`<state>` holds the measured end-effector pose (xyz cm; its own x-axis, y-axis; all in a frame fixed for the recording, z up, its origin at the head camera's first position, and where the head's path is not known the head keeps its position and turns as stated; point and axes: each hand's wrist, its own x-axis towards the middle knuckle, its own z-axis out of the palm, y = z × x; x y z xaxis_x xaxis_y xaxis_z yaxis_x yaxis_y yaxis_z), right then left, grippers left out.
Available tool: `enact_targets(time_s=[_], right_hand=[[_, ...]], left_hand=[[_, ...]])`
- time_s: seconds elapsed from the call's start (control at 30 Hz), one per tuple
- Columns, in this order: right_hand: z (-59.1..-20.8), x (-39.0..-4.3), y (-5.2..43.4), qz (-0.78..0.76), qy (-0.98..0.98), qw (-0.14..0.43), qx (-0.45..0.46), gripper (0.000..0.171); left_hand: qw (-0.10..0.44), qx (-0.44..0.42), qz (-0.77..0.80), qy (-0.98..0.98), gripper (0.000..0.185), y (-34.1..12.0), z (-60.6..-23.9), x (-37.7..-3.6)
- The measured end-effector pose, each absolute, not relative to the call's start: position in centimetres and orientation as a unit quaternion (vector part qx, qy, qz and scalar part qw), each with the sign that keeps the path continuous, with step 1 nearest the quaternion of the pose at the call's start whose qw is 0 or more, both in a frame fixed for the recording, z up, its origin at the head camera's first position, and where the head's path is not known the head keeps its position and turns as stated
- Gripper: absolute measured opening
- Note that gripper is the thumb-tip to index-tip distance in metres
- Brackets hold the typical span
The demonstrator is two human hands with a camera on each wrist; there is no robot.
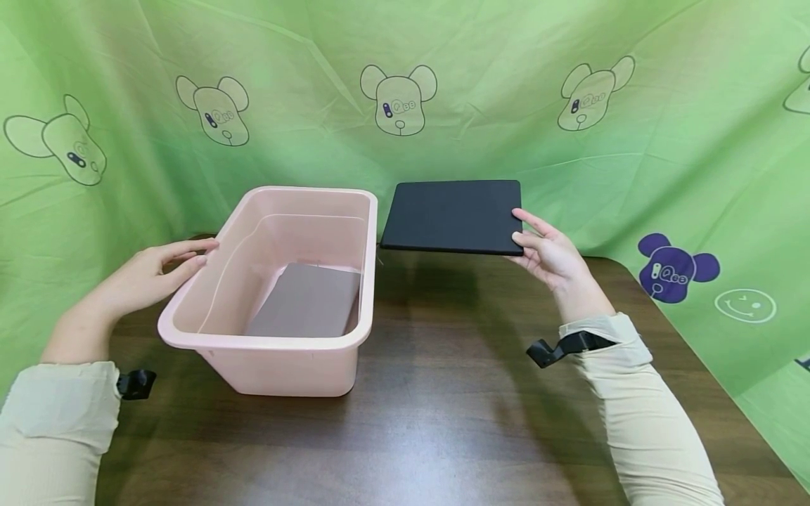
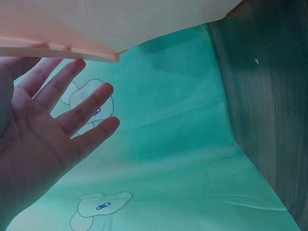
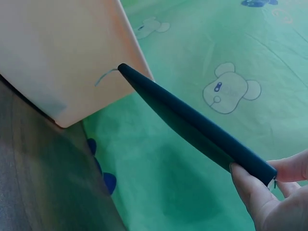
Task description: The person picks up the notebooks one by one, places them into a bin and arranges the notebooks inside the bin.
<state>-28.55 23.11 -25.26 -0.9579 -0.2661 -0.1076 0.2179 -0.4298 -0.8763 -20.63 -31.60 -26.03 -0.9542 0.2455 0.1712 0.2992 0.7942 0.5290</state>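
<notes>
Right hand (image 1: 550, 256) pinched the black tablet case (image 1: 454, 215) above the table's (image 1: 443, 393) far edge; left hand (image 1: 148, 274), fingers spread, touched the pink tub's (image 1: 278, 344) rim.

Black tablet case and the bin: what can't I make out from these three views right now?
- Black case: head view hides its underside and the right hand's fingers beneath it; right wrist view shows only its edge.
- Grey case in the pink bin: the front wall hides its near end, and neither wrist view shows it.
- Left hand: whether it touches the bin's rim is unclear in both views showing it.
</notes>
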Motion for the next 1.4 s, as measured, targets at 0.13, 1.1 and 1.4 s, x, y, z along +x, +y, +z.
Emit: enact_targets(time_s=[0.13,1.1,1.4], right_hand=[[-24.8,-28.4,23.2,-0.849,0.507,0.143,-0.029,0.076],[-21.1,-27.0,22.8,-0.873,0.467,0.132,-0.055,0.064],[-20.4,-26.8,22.1,-0.871,0.468,0.137,-0.067,0.062]], left_hand=[[0.046,-0.143,-0.288,-0.946,0.041,-31.5,-26.0,-20.6],[0.023,-0.134,-0.274,-0.952,0.043,-31.3,-25.3,-20.5],[0.019,-0.12,-0.264,-0.957,0.044,-31.0,-25.0,-20.4]])
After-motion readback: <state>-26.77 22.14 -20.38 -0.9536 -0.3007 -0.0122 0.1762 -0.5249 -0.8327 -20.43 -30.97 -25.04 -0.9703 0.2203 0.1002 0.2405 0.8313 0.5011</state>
